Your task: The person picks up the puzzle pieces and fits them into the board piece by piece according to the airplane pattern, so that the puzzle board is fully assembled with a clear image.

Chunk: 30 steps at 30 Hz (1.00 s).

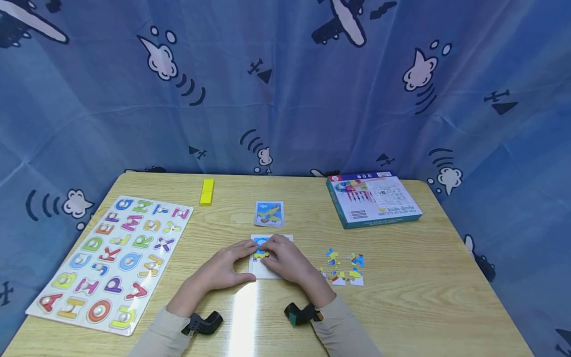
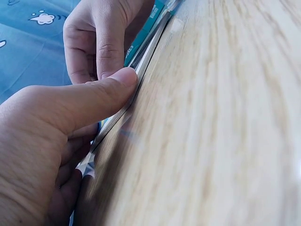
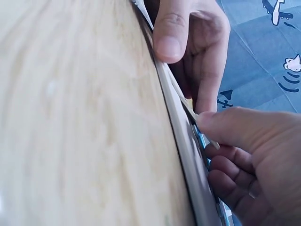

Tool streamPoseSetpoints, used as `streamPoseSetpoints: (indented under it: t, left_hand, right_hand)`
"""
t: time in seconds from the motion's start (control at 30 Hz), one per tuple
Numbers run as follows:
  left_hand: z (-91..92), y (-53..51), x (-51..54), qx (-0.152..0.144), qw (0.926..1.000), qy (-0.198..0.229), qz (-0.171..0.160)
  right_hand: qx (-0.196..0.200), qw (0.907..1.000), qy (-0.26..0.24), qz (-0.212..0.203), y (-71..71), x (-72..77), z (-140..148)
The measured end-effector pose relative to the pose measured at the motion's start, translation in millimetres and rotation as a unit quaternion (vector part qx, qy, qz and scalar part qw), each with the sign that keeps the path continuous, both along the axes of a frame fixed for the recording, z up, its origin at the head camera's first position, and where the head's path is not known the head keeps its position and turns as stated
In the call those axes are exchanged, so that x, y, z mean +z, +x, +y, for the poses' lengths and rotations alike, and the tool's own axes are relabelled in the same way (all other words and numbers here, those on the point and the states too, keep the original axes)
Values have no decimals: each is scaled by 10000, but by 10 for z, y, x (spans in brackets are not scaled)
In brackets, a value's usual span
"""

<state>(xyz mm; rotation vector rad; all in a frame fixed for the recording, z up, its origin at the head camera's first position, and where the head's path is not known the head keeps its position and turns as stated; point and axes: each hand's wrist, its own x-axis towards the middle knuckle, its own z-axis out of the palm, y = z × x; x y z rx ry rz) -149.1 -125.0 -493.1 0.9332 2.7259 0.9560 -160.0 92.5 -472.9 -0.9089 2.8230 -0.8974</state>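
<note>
A white puzzle board [image 1: 264, 270] lies on the table, its upper left part filled with blue and yellow pieces [image 1: 260, 243]. At its left side rests my left hand [image 1: 221, 267], thumb by the lower left corner and fingers at the upper left. My right hand [image 1: 289, 259] is over the board, covering much of its right half. Seen from the right wrist, the right thumb and fingers [image 3: 230, 157] pinch a thin piece [image 3: 215, 143] tilted at the board [image 3: 176, 120]. In the left wrist view, the left thumb [image 2: 106, 92] lies along the board's edge.
A picture card [image 1: 269, 214] lies behind the board. Several loose puzzle pieces [image 1: 356, 276] are to the right. An alphabet board [image 1: 147, 207] fills the left, with yellow blocks [image 1: 207, 192] beyond it. A flat box [image 1: 379, 201] sits at the back right, before a blue curtain [image 1: 294, 124].
</note>
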Motion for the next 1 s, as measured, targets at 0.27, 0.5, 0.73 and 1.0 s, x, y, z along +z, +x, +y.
streamPoseSetpoints:
  t: [0.27, 0.5, 0.73, 1.0]
  left_hand:
    - [0, 8, 1, 75, 10000, 28, -36]
    - [2, 5, -10, 87, 10000, -8, -30]
    - [-1, 15, 17, 54, 9999, -32, -103]
    - [7, 7, 42, -60, 9998, -200, -35]
  right_hand:
    - [-101, 9998, 36, 151, 8, -41, -9]
    - [-150, 9996, 65, 217, 24, -35, -15]
    - [-129, 9995, -56, 295, 29, -45, -18]
    - [-191, 9994, -160, 246, 22, -64, -26]
